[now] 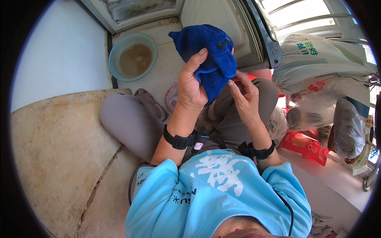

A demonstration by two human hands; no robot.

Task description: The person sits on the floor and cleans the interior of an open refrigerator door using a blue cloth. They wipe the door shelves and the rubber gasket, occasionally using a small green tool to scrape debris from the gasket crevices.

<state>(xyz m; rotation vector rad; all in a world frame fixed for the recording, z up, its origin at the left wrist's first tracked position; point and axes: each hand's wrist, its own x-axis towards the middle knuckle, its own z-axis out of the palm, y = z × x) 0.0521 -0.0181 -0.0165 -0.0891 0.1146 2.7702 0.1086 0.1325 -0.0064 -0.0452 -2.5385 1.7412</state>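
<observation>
A blue terry cloth [212, 44] with a dark soiled patch is bunched up in front of me. My left hand [193, 78] grips it from the left, thumb pressed on its front; most of the fingers are hidden behind the cloth. At its lower right edge is my right hand [245, 95], with the thumb and fingertips bent close to the fabric; whether they pinch it cannot be told. To the left on the floor stands a light green plastic basin [112, 59] holding murky brown water.
An open-fronted white cabinet or appliance [166, 13] is ahead, its open door [217, 20] beside the cloth. Plastic bags [321, 62] hang or lie at the right by a barred window. A stained stone slab [59, 142] lies at the left. A pinkish round container [172, 96] sits between the feet.
</observation>
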